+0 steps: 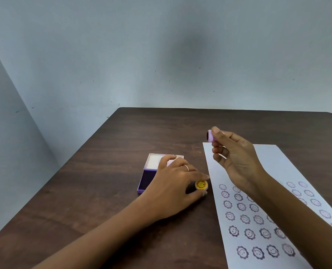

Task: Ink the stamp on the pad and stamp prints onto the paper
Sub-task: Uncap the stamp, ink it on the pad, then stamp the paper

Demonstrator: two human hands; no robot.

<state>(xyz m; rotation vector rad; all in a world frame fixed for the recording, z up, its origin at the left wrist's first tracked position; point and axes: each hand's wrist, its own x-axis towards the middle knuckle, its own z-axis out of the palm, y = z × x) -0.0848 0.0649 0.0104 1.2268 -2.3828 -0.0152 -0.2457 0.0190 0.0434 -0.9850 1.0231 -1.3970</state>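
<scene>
Printed flower faces fill the near part of the paper (277,191). Right hand (236,152) pinches the stamp (209,136) above its bare far end, inked face turned left toward the pad (148,179). Left hand (172,183) lies loosely spread over the pad, grasping nothing, beside a yellow cap (201,185).

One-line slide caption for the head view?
Right hand lifts stamp over printed paper; left hand by open pad.

Ink pad (147,179) left of paper (266,191) on table (103,191); cap (201,185) between them, possibly touching left hand (172,183).
</scene>
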